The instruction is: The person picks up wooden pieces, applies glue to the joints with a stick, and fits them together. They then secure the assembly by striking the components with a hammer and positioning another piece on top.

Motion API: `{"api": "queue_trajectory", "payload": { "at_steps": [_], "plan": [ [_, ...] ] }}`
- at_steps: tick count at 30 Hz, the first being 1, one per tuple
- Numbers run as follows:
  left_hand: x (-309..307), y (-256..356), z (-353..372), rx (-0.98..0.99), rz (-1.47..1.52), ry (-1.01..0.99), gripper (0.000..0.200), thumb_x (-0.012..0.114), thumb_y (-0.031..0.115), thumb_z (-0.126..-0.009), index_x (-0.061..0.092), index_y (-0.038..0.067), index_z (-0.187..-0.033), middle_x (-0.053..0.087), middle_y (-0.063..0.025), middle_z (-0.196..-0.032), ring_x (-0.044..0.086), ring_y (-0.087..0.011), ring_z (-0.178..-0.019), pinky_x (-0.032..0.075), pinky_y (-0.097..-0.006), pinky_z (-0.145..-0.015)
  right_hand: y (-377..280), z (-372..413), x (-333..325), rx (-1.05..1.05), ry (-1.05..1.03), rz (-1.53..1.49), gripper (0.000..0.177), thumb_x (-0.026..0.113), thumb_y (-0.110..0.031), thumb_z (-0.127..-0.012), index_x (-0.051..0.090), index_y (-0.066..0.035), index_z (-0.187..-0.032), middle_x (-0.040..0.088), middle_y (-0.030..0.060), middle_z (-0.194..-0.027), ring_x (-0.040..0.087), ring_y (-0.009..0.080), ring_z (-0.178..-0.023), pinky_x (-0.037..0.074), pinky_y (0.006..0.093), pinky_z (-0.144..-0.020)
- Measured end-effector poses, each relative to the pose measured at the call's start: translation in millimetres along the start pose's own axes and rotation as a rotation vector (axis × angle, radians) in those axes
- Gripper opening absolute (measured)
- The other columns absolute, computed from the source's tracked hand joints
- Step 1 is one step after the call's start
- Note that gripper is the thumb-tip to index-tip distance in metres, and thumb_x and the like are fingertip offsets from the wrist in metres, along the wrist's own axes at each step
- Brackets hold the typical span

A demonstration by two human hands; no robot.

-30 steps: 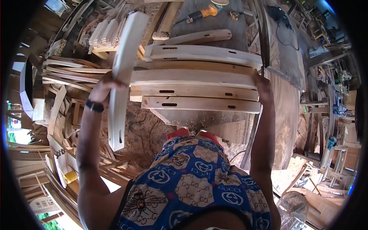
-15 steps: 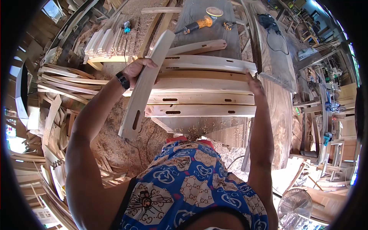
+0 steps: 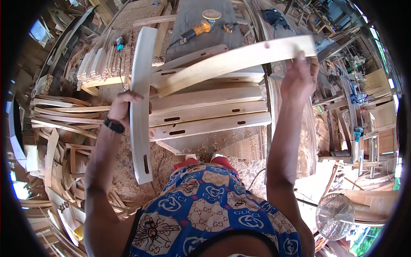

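My left hand, wearing a dark watch, grips the middle of a pale wooden slat that stands lengthwise away from me, with a slot near its lower end. A second slat, a curved board, is pinched near its right end by my right hand. That end is raised, while the board's left end lies close beside the slat in my left hand. Below it, several slotted wooden slats lie side by side on the workbench, with shavings scattered along the near edge.
An orange and black power tool with a round pad rests on the far bench. Stacked wood strips stand at the back left, curved pieces below them. A wide plank runs along the right. A fan stands lower right.
My right hand has lifted the curved board's right end off the row and moved it up and away. The slat in my left hand has swung from slanted to nearly upright in view.
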State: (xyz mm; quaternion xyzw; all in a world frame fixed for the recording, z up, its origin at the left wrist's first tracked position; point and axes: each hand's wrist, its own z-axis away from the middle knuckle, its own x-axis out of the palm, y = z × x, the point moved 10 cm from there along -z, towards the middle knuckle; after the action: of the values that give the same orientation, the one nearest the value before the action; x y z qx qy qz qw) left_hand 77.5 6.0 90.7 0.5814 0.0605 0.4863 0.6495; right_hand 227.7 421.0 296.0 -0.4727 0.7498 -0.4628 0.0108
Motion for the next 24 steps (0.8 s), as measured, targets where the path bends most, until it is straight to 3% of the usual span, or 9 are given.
{"api": "queue_trajectory", "payload": {
  "at_steps": [1, 4, 5, 6, 9, 13, 19, 21, 24],
  "plan": [
    [13, 5, 10, 0.074, 0.03, -0.01, 0.072, 0.069, 0.025, -0.067, 0.057, -0.006, -0.132, 0.069, -0.0233, -0.121, 0.069, -0.0244, -0.073, 0.058, -0.0354, -0.067, -1, 7, 12, 0.0, -0.003, -0.01, 0.046, 0.076, -0.022, -0.091, 0.053, -0.003, -0.127, 0.061, 0.0188, -0.125, 0.062, 0.0335, -0.12, 0.048, 0.056, -0.107],
    [25, 12, 37, 0.26, 0.081, -0.026, 0.068, 0.068, 0.019, -0.067, 0.058, -0.006, -0.129, 0.068, -0.0236, -0.119, 0.068, -0.0263, -0.074, 0.061, -0.0404, -0.065, 24, 44, 97, 0.281, -0.421, -0.525, 0.061, 0.07, -0.033, -0.089, 0.05, -0.009, -0.142, 0.06, 0.0184, -0.128, 0.052, 0.0384, -0.131, 0.035, 0.0634, -0.116],
    [32, 13, 49, 0.268, 0.085, -0.01, 0.069, 0.068, 0.015, -0.066, 0.057, -0.007, -0.13, 0.067, -0.0254, -0.122, 0.069, -0.0267, -0.077, 0.061, -0.0402, -0.064, 32, 52, 104, 0.313, -0.477, -0.61, 0.06, 0.07, -0.026, -0.087, 0.05, -0.009, -0.141, 0.061, 0.018, -0.125, 0.055, 0.0368, -0.127, 0.038, 0.0624, -0.113],
    [28, 15, 65, 0.272, -0.004, 0.067, 0.069, 0.07, 0.009, -0.063, 0.058, -0.007, -0.129, 0.068, -0.0232, -0.119, 0.069, -0.0271, -0.083, 0.061, -0.0403, -0.072, 35, 59, 117, 0.35, -0.544, -0.699, 0.06, 0.07, -0.019, -0.085, 0.05, -0.009, -0.14, 0.063, 0.0175, -0.122, 0.059, 0.0352, -0.124, 0.041, 0.0614, -0.111],
    [3, 17, 117, 0.444, -0.209, 0.364, 0.072, 0.075, 0.002, -0.054, 0.062, -0.006, -0.124, 0.071, -0.0145, -0.105, 0.069, -0.0263, -0.091, 0.056, -0.0382, -0.088, 23, 79, 152, 0.353, -0.649, -0.832, 0.061, 0.072, -0.019, -0.083, 0.052, -0.011, -0.139, 0.063, 0.0132, -0.109, 0.061, 0.0298, -0.11, 0.043, 0.0585, -0.108],
    [1, 16, 186, 0.508, -0.387, 0.57, 0.075, 0.077, 0.004, -0.048, 0.064, -0.002, -0.122, 0.072, -0.0106, -0.102, 0.068, -0.0235, -0.094, 0.054, -0.0336, -0.09, 28, 114, 194, 0.538, -0.785, -1.082, 0.062, 0.075, -0.016, -0.081, 0.053, -0.012, -0.139, 0.062, 0.0127, -0.112, 0.061, 0.0288, -0.109, 0.043, 0.0565, -0.107],
    [25, -11, 277, 0.542, -0.601, 0.9, 0.066, 0.077, 0.011, -0.062, 0.06, -0.002, -0.124, 0.068, -0.0054, -0.104, 0.064, -0.0142, -0.088, 0.053, -0.03, -0.079, 55, 221, 219, 0.904, -0.894, -1.116, 0.064, 0.076, -0.023, -0.078, 0.054, -0.013, -0.138, 0.057, 0.0123, -0.111, 0.057, 0.0282, -0.106, 0.044, 0.0568, -0.106],
    [18, -33, 306, 0.689, -0.612, 1.016, 0.067, 0.078, 0.009, -0.064, 0.059, 0.0, -0.127, 0.065, -0.0038, -0.102, 0.062, -0.0135, -0.086, 0.053, -0.0292, -0.076, 61, 268, 222, 1.05, -0.919, -1.075, 0.064, 0.077, -0.022, -0.075, 0.053, -0.009, -0.133, 0.057, 0.0132, -0.109, 0.057, 0.0286, -0.106, 0.045, 0.0555, -0.105],
    [-5, -95, 321, 0.687, -0.414, 0.975, 0.068, 0.079, 0.001, -0.063, 0.061, 0.003, -0.128, 0.069, -0.004, -0.108, 0.065, -0.0151, -0.095, 0.054, -0.032, -0.088, 53, 321, 218, 1.099, -1.049, -1.018, 0.063, 0.078, -0.02, -0.075, 0.052, -0.008, -0.131, 0.059, 0.0129, -0.106, 0.058, 0.0292, -0.104, 0.046, 0.0523, -0.103]
  ]
}}
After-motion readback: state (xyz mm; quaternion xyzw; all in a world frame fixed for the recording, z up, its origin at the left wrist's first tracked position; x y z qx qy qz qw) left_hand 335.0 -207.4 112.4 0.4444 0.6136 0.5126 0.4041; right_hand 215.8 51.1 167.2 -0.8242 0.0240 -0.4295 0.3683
